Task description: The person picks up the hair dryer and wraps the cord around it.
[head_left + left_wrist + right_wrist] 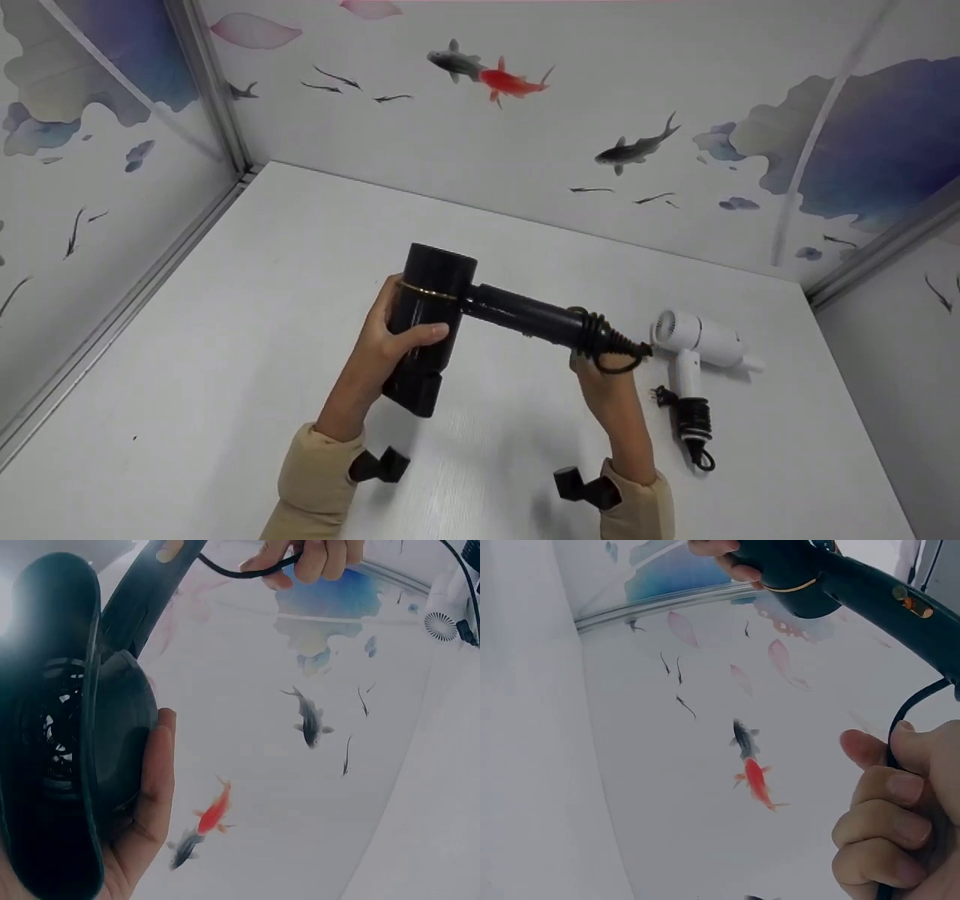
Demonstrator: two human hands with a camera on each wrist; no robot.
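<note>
A black hair dryer (431,300) with a thin gold ring is held up over the white table, its handle slanting to the right. My left hand (375,349) grips its barrel, thumb across the near side. In the left wrist view, the wide nozzle (49,840) faces the camera. The black power cord (913,706) leaves the handle's end, and my right hand (892,825) curls its fingers round it. From the head view, coils of cord (596,334) show at the handle's tip, covering part of my right hand.
To the right on the table (300,247) lies a white hair dryer (712,341), its black cord (694,420) bundled at the handle and the plug (663,396) beside it. Walls (525,150) painted with fish enclose the table's back and sides.
</note>
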